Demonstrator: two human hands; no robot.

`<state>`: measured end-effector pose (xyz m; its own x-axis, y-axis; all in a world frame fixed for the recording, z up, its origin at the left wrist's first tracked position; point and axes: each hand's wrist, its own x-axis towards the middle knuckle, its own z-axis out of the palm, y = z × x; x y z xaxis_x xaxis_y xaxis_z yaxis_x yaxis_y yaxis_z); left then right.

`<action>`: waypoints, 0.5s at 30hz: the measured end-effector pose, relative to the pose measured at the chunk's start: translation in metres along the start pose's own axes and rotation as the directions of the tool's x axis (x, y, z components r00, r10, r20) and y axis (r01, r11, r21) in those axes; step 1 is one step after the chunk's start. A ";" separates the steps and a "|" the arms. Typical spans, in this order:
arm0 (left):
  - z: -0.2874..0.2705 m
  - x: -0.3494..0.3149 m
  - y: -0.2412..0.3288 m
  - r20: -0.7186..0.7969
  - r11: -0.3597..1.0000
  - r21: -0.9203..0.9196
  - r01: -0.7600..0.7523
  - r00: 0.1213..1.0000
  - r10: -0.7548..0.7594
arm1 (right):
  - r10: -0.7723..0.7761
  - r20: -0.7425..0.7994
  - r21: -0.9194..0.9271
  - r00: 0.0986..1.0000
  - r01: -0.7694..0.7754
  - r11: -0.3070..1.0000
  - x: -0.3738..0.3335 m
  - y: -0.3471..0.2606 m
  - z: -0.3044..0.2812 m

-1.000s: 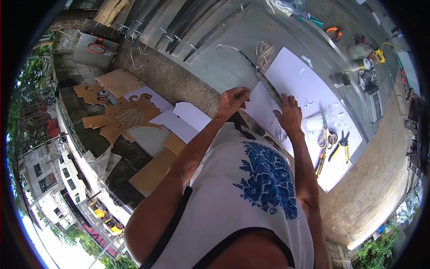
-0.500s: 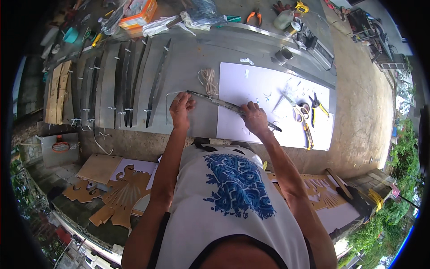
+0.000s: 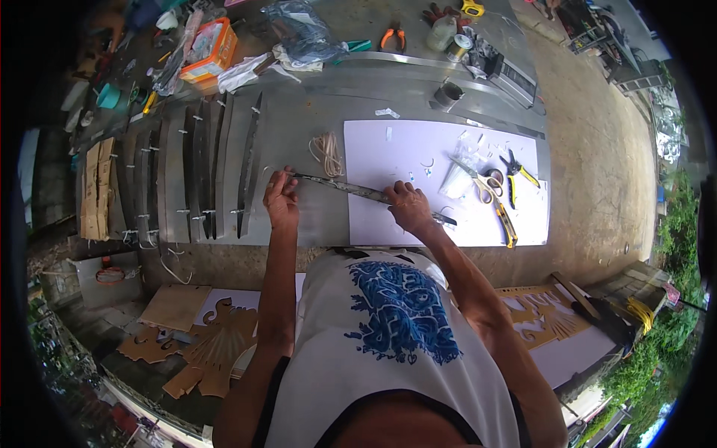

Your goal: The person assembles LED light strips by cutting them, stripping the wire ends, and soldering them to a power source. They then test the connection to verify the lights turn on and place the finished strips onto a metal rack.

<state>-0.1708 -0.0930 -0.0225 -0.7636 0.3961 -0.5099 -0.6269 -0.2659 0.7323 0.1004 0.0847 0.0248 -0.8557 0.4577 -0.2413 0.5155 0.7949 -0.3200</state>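
A long, narrow dark strip (image 3: 340,184) is stretched between my hands above the table, slanting down to the right. My left hand (image 3: 281,200) is closed at its left end, fingertips pinched there; a short pale thread or tie (image 3: 266,170) shows beside them. Further along, my right hand (image 3: 408,206) wraps over the strip, and its dark tip sticks out past the fingers. Under the right hand lies a white board (image 3: 373,153). On it are scissors (image 3: 485,188), a yellow cutter knife (image 3: 507,228), yellow-black wire strippers (image 3: 515,175) and a clear plastic bag (image 3: 459,173).
Several similar dark strips with white ties (image 3: 246,168) lie in a row at left, beside brown cardboard (image 3: 97,190). A coil of pale cord (image 3: 326,155) sits beyond the held strip. Orange-handled pliers (image 3: 393,39), an orange box (image 3: 211,51) and a metal can (image 3: 449,93) stand farther back.
The camera view has shifted, so the table and tools appear displaced to the left. Both hands keep hold of the strip; the long pale loop by my left hand now shows only in part.
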 end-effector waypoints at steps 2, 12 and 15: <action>0.012 -0.008 0.000 0.000 0.998 -0.017 -0.058 0.998 0.058 | -0.038 0.095 0.050 0.995 0.033 0.998 -0.002 0.004 -0.018; 0.068 -0.066 0.017 0.012 0.836 0.308 -0.454 0.881 0.474 | -0.224 -0.149 0.450 0.963 0.268 0.852 -0.039 0.038 -0.064; 0.083 -0.074 0.024 0.011 0.820 0.332 -0.466 0.871 0.490 | -0.247 -0.149 0.552 0.958 0.287 0.782 -0.037 0.046 -0.077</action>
<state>-0.1160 -0.0555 0.0703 -0.9712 0.2245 -0.0802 -0.1072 -0.1108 0.9880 0.1517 0.1351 0.0897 -0.9534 0.3013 -0.0159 0.1824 0.5335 -0.8259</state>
